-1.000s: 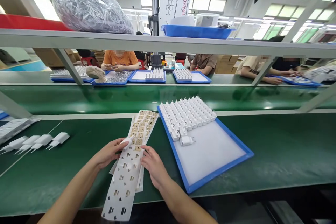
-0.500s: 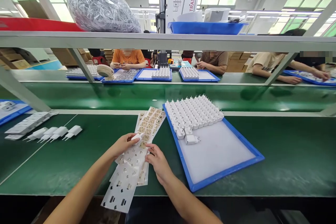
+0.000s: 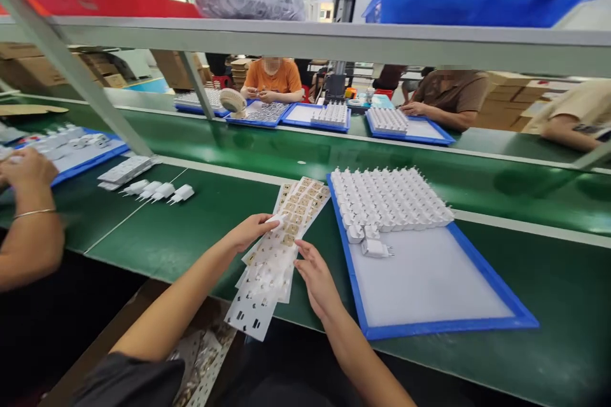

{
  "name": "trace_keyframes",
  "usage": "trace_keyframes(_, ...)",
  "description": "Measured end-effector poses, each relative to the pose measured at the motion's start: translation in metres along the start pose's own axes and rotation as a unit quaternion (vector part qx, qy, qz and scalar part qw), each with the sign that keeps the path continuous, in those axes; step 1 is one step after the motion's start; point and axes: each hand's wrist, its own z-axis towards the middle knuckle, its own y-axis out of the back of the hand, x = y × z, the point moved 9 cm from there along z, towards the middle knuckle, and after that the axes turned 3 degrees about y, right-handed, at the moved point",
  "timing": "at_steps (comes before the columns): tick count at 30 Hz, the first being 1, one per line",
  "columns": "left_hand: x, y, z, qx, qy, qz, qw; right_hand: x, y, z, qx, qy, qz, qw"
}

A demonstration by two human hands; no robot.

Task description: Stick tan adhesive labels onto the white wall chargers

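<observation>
My left hand (image 3: pixel 254 231) is closed on a white charger plug (image 3: pixel 277 221), held just over the overlapping sticker sheets (image 3: pixel 258 275). These sheets carry tan stickers at the far end and bare cut-outs at the near end. My right hand (image 3: pixel 316 272) is at the right edge of the sheets, index finger extended and thumb apart from it, with nothing visible between them. To its right lies a blue-rimmed tray (image 3: pixel 442 324) with rows of upright white charger plugs (image 3: pixel 389 197). One charger plug (image 3: pixel 376 248) lies on its side in front of the rows.
Several loose charger plugs (image 3: pixel 162 191) lie left on the green bench, beside stacked white trays (image 3: pixel 125 172). A co-worker's hand (image 3: pixel 28 168) is at a blue tray (image 3: pixel 102 151) farther left. A shelf (image 3: pixel 305 38) crosses above the bench; co-workers sit opposite.
The view has swung left and down, bringing a co-worker's arm and a box below the bench into sight. My left hand still holds the charger plug; my right hand stays beside the sheets.
</observation>
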Motion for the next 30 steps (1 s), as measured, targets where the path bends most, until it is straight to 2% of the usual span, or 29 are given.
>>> trace_keyframes(5, 0.007, 0.015, 0.008, -0.012, 0.033, -0.037, 0.999, -0.006, -0.003, 0.003, 0.011, -0.025, 0.017, 0.999)
trace_keyframes(8, 0.008, 0.017, 0.011, -0.001, 0.045, -0.034, 0.998, -0.006, -0.002, 0.003, 0.005, -0.021, 0.023, 1.000)
trace_keyframes(14, 0.006, -0.010, 0.015, 0.074, 0.064, 0.004, 0.995, -0.009, -0.004, 0.007, -0.002, 0.004, -0.004, 1.000)
trace_keyframes(16, 0.006, -0.016, 0.017, 0.080, 0.061, 0.017, 0.995, -0.009, -0.006, 0.001, 0.000, 0.005, -0.013, 1.000)
trace_keyframes(19, 0.005, -0.013, 0.017, 0.064, 0.048, 0.024, 0.997, 0.012, -0.004, -0.023, 0.038, 0.043, -0.071, 0.996)
trace_keyframes(21, 0.006, -0.003, 0.013, 0.053, 0.039, 0.015, 0.998, 0.048, 0.014, -0.045, 0.070, 0.131, -0.173, 0.974)
trace_keyframes(22, 0.006, 0.004, 0.010, 0.049, 0.038, 0.005, 0.998, 0.073, 0.034, -0.056, 0.053, 0.196, -0.252, 0.946)
trace_keyframes(23, 0.008, 0.012, 0.006, 0.045, 0.040, -0.010, 0.998, 0.102, 0.065, -0.066, -0.005, 0.259, -0.339, 0.904)
trace_keyframes(24, 0.010, 0.021, 0.002, 0.038, 0.046, -0.030, 0.998, 0.133, 0.105, -0.078, -0.096, 0.323, -0.403, 0.851)
trace_keyframes(25, 0.013, 0.030, -0.003, 0.029, 0.054, -0.051, 0.997, 0.159, 0.147, -0.087, -0.174, 0.357, -0.458, 0.795)
trace_keyframes(26, 0.016, 0.039, -0.008, 0.017, 0.063, -0.071, 0.995, 0.180, 0.190, -0.093, -0.238, 0.361, -0.511, 0.743)
trace_keyframes(28, 0.020, 0.057, -0.019, -0.019, 0.067, -0.102, 0.992, 0.207, 0.275, -0.093, -0.319, 0.295, -0.623, 0.651)
trace_keyframes(29, 0.022, 0.065, -0.024, -0.037, 0.063, -0.114, 0.991, 0.215, 0.317, -0.091, -0.350, 0.237, -0.661, 0.620)
trace_keyframes(30, 0.022, 0.072, -0.028, -0.053, 0.057, -0.125, 0.989, 0.216, 0.353, -0.086, -0.351, 0.169, -0.685, 0.616)
